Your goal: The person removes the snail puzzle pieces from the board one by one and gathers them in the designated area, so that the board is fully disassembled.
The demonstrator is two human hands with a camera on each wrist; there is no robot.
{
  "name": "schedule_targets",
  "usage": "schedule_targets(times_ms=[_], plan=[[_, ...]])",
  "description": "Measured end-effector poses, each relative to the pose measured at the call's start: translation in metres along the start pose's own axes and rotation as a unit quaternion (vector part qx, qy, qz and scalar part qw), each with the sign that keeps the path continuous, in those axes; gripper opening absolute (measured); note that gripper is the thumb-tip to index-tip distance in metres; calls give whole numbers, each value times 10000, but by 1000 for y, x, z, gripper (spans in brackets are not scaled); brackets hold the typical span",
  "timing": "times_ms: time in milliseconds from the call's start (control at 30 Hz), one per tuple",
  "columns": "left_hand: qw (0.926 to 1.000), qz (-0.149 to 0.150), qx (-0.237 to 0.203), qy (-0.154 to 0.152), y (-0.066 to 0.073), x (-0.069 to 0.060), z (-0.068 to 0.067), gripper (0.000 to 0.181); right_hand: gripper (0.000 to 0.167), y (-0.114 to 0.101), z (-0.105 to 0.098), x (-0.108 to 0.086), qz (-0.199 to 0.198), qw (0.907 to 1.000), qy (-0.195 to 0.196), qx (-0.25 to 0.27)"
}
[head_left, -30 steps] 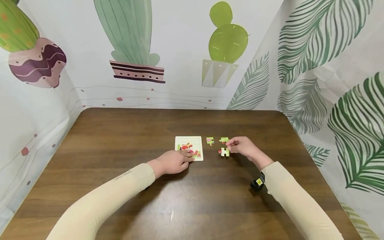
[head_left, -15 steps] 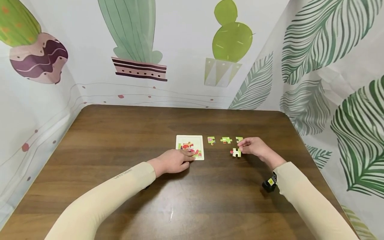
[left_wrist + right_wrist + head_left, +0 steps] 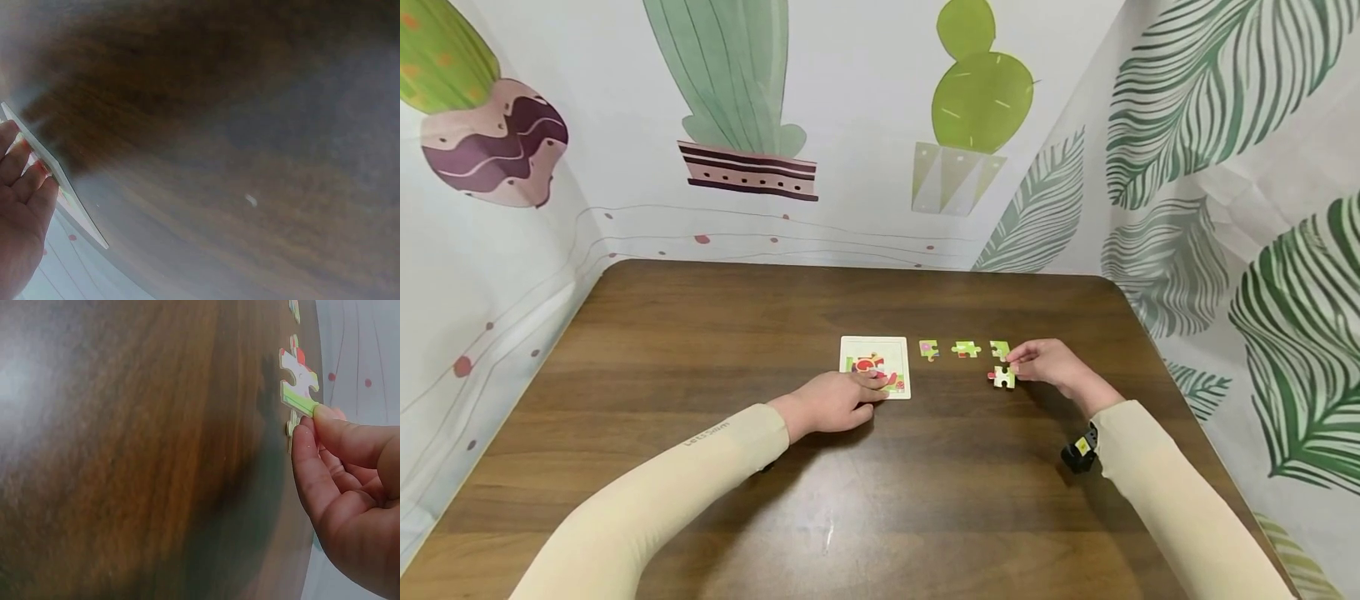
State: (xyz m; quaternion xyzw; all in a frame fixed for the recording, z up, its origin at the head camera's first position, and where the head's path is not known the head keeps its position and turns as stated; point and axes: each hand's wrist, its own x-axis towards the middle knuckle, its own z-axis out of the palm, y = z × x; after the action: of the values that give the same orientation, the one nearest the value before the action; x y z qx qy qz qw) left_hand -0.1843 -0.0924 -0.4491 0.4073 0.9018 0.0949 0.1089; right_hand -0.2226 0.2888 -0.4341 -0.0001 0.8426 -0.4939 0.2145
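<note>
Wooden table (image 3: pixel 715 325), brown-grained, one: its rounded far edge is backed by a cactus-printed wall covering (image 3: pixel 857 83). Puzzle tray (image 3: pixel 874 344), pale-rimmed, one: laid flat, set well apart from the table's far and side edges; a red-and-green picture is shown in its nearer part, with a pale strip exposed along the far rim. Left hand (image 3: pixel 833 402): laid over the tray's near left corner, grip extended, fingers rested on the picture. Loose jigsaw pieces, three: ranged in a row right of the tray, wood being shown between a pink-marked piece (image 3: pixel 928 348), a middle piece (image 3: pixel 966 349) and an end piece (image 3: pixel 998 347). Held jigsaw piece (image 3: pixel 1003 377), white and green, red-tabbed, one: pinched at its edge between thumb and fingers of the right hand (image 3: pixel 1051 364), just nearside of the end piece; contact between the two cannot be told. Room is left rightward, the table's right edge being well apart.
</note>
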Motion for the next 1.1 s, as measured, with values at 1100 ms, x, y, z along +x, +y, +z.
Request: schedule_targets(times_ms=[1100], plan=[[10000,-14,-67,-61,2,-1,-3,44,15,7,9,11,-81,9920,550,-1134]])
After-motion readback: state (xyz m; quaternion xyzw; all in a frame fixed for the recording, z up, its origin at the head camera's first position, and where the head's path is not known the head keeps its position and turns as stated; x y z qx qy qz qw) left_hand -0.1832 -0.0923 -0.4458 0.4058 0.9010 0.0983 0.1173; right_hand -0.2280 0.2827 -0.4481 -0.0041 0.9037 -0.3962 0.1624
